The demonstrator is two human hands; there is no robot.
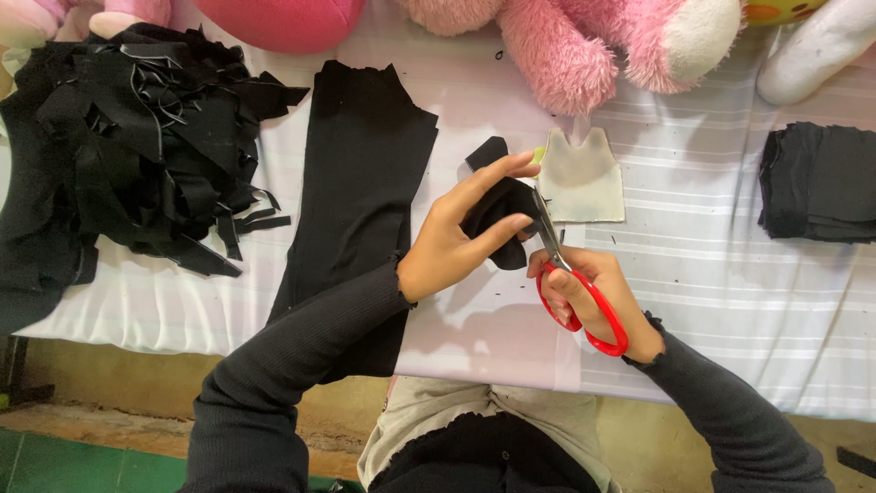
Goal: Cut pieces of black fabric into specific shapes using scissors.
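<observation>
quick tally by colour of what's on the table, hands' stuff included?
Black fabric: 4 – scrap heap, long strip, folded stack, piece in left hand
Pink plush toys: 2
Red-handled scissors: 1
Beige pattern piece: 1
Total: 8

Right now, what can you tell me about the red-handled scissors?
The scissors have glossy red loop handles, plastic by the look, and short grey metal blades. The right hand grips them, fingers through the loops, blades pointing up and away from the person. The blades meet the small black fabric piece pinched in the left hand, above the white striped tablecloth. How far they are open is unclear.
</observation>
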